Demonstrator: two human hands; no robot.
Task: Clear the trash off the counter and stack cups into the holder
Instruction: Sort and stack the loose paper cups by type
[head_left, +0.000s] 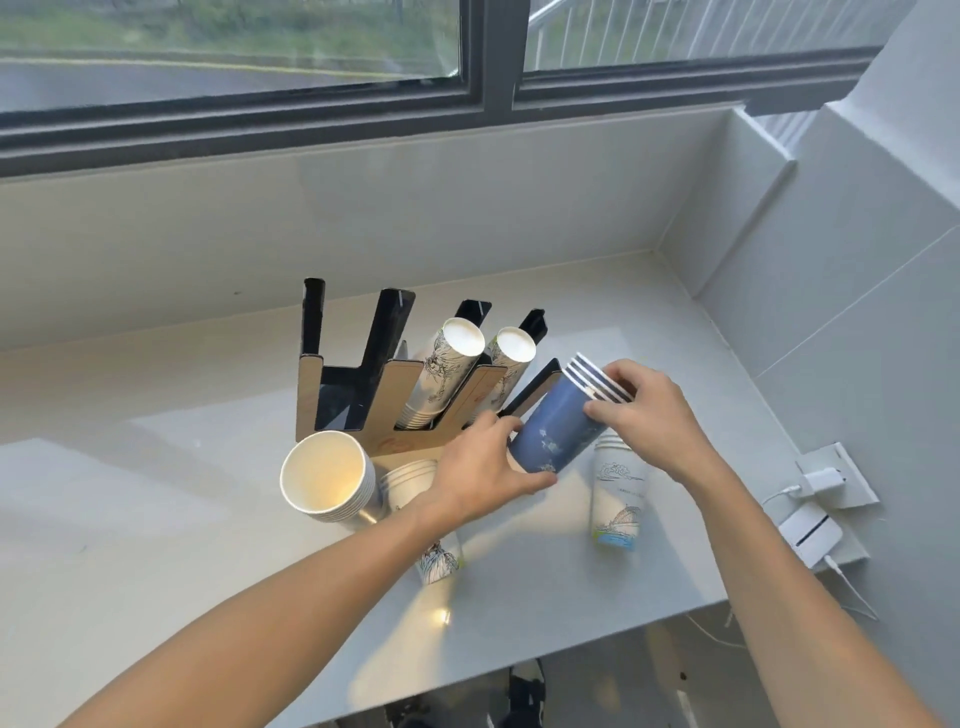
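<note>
A black and wood cup holder (358, 395) stands mid-counter with two stacks of white printed cups (452, 364) leaning in its right slots. I hold a tilted stack of blue cups (558, 421) just right of the holder, above the counter. My left hand (483, 467) grips the stack's lower end. My right hand (654, 415) pinches its rims at the upper end. In front of the holder stands a stack of white cups (327, 475) with the mouth up. A second white stack (410, 480) sits partly under my left wrist. A third printed stack (618, 493) stands upside down below my right hand.
The grey counter (156, 519) meets a tiled wall under a window at the back and a wall on the right. Wall sockets with a white charger (826, 480) and cables sit at the right edge. The counter's front edge runs diagonally at lower right.
</note>
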